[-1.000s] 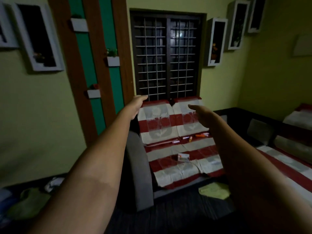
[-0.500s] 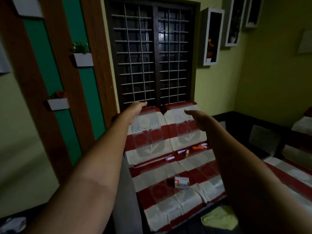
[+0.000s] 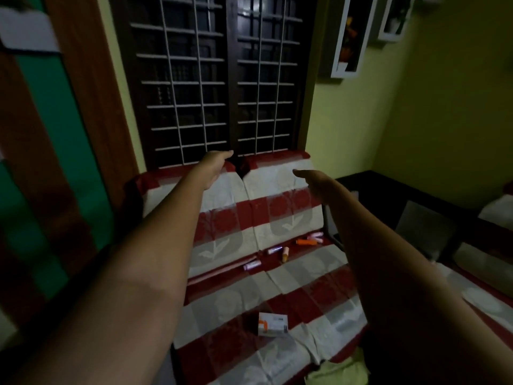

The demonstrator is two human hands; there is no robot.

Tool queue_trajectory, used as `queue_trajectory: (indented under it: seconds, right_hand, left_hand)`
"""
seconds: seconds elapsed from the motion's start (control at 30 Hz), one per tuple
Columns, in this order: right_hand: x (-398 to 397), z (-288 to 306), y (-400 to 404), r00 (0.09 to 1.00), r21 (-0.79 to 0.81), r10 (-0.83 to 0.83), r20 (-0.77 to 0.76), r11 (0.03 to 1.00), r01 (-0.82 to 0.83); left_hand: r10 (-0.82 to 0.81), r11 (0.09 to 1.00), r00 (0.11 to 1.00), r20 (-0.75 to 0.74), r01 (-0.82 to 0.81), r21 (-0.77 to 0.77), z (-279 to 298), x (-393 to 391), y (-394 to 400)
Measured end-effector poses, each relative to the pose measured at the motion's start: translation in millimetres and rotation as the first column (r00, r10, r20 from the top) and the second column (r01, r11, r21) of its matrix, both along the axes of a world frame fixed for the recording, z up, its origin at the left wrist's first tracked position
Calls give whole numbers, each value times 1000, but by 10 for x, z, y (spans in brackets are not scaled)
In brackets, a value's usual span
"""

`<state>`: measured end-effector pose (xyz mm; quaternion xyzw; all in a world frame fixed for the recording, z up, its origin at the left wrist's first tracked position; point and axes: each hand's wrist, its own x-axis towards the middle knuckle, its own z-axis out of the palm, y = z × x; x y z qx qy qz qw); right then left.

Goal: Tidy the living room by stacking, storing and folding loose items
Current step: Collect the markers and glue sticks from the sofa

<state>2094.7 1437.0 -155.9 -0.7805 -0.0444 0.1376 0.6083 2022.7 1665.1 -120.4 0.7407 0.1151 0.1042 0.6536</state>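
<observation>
Head cam has both my arms stretched out toward the sofa and honestly the tidying has barely started as far as I can see. My left hand (image 3: pixel 215 169) is up by the top edge of the backrest, fingers straight and together, holding nothing; can't tell if it's actually touching the cover or just hovering over it. My right hand (image 3: pixel 312 180) is out over the right backrest cushion, fingers extended and pointing left, also holding nothing. Everything loose is still lying around: a small white-and-orange box (image 3: pixel 273 324) sits on the seat near the front, and a scatter of markers runs along the crease where seat meets backrest, a purple marker (image 3: pixel 252 264), another purple one (image 3: pixel 274 250), a pale orange-tipped one (image 3: pixel 285 254), an orange marker (image 3: pixel 306 242) and a couple of pink ones (image 3: pixel 316 237) bunched at the right end. The red and white striped sofa cover (image 3: pixel 302 270) looks a bit rumpled on the seat, so that probably wants straightening too. A yellow-green cloth (image 3: pixel 337 372) is on the floor by the front corner, unfolded, so that's one for folding later. Nothing really blocks the reach, though the room is pretty dim and the barred window (image 3: pixel 219 79) sits right behind the backrest, so I'd mind my knuckles there.
</observation>
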Motion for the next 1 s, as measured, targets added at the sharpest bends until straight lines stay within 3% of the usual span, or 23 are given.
queue_trajectory:
  seconds: [0.07, 0.2, 0.3, 0.47, 0.63, 0.77, 0.87, 0.97, 1.0]
  right_hand:
    - [581, -261, -27, 998, -12, 40, -46, 999, -40]
    - [1872, -795, -19, 994, -12, -32, -102, 999, 31]
    - [2106, -901, 109, 986, 15, -90, -142, 996, 93]
    - [2960, -1839, 229, 959, -87, -200, -200, 979, 186]
    - [3525, -3391, 242, 906, -174, -256, -337, 963, 207]
    - [3890, -4640, 185, 887, -324, -293, -358, 929, 176]
    - [4069, -5367, 145, 866, -414, -350, -358, 890, 189]
    - [4247, -5909, 195, 895, -466, -344, -284, 865, 185]
    - [4293, -6036, 233, 908, -459, -343, -241, 865, 205]
  left_hand:
    - [-4, 1000, 1000, -19, 4, -14, -116, 451, 69]
    - [-20, 999, 994, -106, 16, -37, -454, 1700, 221]
    - [-39, 998, 983, -181, 28, -63, -853, 2428, 247]
    - [-5, 999, 985, -172, -1, -34, -2053, 3499, 140]
    - [-101, 979, 963, -251, 141, 146, -3666, 4010, 29]
    - [-199, 870, 894, -403, 350, 347, -5082, 4213, 108]
    - [-267, 700, 838, -477, 508, 501, -5867, 4219, 123]
    - [-297, 561, 875, -382, 484, 672, -6473, 4261, 139]
    - [-312, 477, 876, -368, 479, 737, -6687, 4274, 149]
